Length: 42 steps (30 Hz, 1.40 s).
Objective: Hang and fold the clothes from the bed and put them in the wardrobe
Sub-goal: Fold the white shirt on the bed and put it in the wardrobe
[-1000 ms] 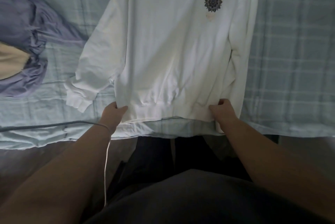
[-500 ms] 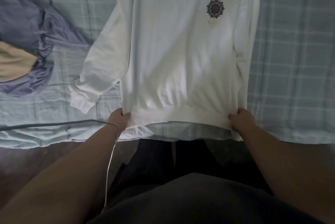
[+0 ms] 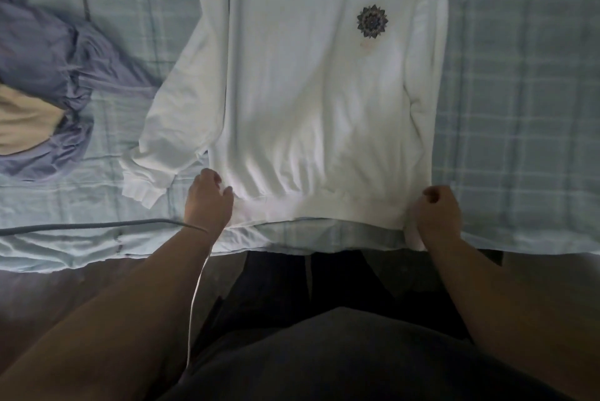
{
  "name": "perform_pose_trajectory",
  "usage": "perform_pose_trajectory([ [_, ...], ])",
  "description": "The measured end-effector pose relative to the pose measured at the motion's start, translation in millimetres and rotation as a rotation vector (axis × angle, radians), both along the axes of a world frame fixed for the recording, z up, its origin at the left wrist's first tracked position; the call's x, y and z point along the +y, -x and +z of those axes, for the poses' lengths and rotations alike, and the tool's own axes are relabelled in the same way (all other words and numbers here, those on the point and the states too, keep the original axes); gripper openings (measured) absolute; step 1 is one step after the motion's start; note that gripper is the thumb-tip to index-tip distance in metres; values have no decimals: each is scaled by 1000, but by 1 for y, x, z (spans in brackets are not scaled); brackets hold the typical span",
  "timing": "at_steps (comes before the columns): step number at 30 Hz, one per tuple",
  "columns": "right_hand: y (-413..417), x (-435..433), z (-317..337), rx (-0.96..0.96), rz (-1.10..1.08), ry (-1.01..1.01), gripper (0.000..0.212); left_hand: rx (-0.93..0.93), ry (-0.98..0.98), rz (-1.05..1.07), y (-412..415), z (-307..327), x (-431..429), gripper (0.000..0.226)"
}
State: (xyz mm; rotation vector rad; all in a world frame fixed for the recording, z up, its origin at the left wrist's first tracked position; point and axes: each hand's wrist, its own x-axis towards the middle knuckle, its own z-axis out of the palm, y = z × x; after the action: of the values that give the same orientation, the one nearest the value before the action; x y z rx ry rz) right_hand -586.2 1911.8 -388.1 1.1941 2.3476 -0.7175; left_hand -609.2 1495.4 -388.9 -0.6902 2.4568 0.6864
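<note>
A white long-sleeved sweatshirt [image 3: 308,102] with a small dark round emblem on the chest lies flat, front up, on the bed [image 3: 519,108]. Its hem reaches the bed's near edge. My left hand [image 3: 207,199] grips the hem's left corner with curled fingers. My right hand [image 3: 438,206] grips the hem's right corner, beside the right sleeve that lies along the body. The left sleeve angles out to the left, its cuff lying on the cover. The collar is cut off by the top of the frame.
A crumpled purple garment [image 3: 48,76] with a cream piece [image 3: 22,124] lies on the bed's left side. A grey cord [image 3: 97,225] runs along the bed edge to my left wrist. Wooden floor [image 3: 65,296] lies below the bed.
Both hands drew the hem toward the bed's near edge. My right hand shifted outward to the hem's right corner, and the sweatshirt now lies smoother.
</note>
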Motion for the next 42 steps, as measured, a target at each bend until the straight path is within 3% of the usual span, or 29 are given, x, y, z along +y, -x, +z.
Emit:
perform_pose_trajectory([
  [3, 6, 15, -1, -101, 28, -49, 40, 59, -164, -193, 27, 6, 31, 15],
  [7, 5, 16, -13, -283, -85, 175, 60, -22, -333, -443, 62, 1, 83, 21],
  [13, 8, 12, -3, -311, 88, 146, 41, -110, -497, -578, 88, 2, 164, 20],
  [20, 14, 47, 51, -26, -42, 63, 28, -168, -659, -653, 90, 27, 247, 11],
  [25, 29, 102, 87, 140, -96, 39, 14, -323, -782, -520, 100, 51, 312, 3],
  [31, 65, 231, 82, 181, 15, 8, 19, -199, -694, -603, 127, 43, 406, 5],
  [35, 89, 325, 53, 22, 171, 9, 23, -3, -568, -716, 155, 26, 471, 9],
  [42, 105, 413, 1, -195, 283, 191, 42, 184, -225, -1066, 222, -7, 568, 46],
])
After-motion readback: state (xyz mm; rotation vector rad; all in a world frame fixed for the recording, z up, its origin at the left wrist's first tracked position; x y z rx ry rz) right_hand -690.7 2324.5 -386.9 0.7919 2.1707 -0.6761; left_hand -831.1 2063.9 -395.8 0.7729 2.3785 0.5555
